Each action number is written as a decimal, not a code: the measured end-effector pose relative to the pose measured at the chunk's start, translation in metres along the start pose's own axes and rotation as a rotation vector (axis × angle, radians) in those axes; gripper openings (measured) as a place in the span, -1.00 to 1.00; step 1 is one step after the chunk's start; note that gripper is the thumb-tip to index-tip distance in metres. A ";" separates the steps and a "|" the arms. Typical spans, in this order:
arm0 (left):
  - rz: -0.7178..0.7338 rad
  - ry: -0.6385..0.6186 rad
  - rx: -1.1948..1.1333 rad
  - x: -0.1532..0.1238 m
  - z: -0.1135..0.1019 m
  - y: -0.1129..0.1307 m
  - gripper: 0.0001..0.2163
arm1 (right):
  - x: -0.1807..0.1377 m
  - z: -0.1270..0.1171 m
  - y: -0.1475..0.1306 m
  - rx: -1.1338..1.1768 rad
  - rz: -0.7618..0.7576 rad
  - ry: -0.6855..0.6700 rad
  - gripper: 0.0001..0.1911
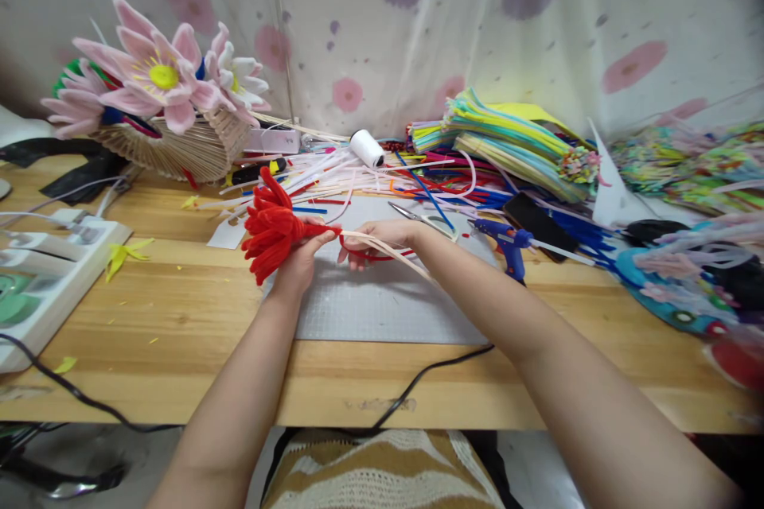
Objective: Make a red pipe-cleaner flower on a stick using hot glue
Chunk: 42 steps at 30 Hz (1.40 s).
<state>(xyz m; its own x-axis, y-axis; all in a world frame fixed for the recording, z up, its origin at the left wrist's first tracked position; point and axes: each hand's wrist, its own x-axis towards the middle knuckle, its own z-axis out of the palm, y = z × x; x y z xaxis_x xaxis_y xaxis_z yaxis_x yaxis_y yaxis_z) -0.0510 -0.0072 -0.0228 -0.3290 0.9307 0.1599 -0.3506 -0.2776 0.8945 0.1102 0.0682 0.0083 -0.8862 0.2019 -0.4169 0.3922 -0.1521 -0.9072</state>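
A red flower of fuzzy pipe cleaners (270, 229) lies on its side above the cutting mat (370, 310), its head to the left. My left hand (303, 256) is closed round the narrow neck of the flower. Pale stems (397, 249) run from that neck to the right, passing over my right hand (373, 237). The fingers of my right hand are bent just right of the neck, at a thin red pipe cleaner (382, 258) that trails below the stems. Its fingertips are partly hidden, and the red strand seems pinched in them.
A blue glue gun (507, 242) and scissors (421, 219) lie right of my hands. Behind are loose pipe cleaners, a white thread spool (367, 149) and pipe cleaner bundles (507, 135). Pink flowers (161, 75) stand back left; a power strip (65, 286) is at left. A black cable (418, 378) crosses the front edge.
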 end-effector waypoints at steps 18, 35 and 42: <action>-0.066 -0.063 0.120 0.000 0.003 0.006 -0.80 | -0.024 0.043 -0.023 -0.812 -0.215 0.761 -0.82; -0.250 -0.327 -0.092 -0.004 0.003 0.022 -0.69 | -0.022 0.027 -0.003 0.011 -0.243 0.335 -0.73; -0.293 -0.282 0.040 -0.001 -0.001 0.015 -0.63 | -0.026 0.028 -0.005 -0.022 -0.284 0.344 -0.75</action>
<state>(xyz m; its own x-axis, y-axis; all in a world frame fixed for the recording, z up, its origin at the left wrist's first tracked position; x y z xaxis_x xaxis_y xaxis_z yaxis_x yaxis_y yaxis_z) -0.0567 -0.0129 -0.0095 0.0349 0.9994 -0.0013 -0.3574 0.0137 0.9339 0.1241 0.0368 0.0249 -0.8272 0.5437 -0.1421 0.1535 -0.0247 -0.9878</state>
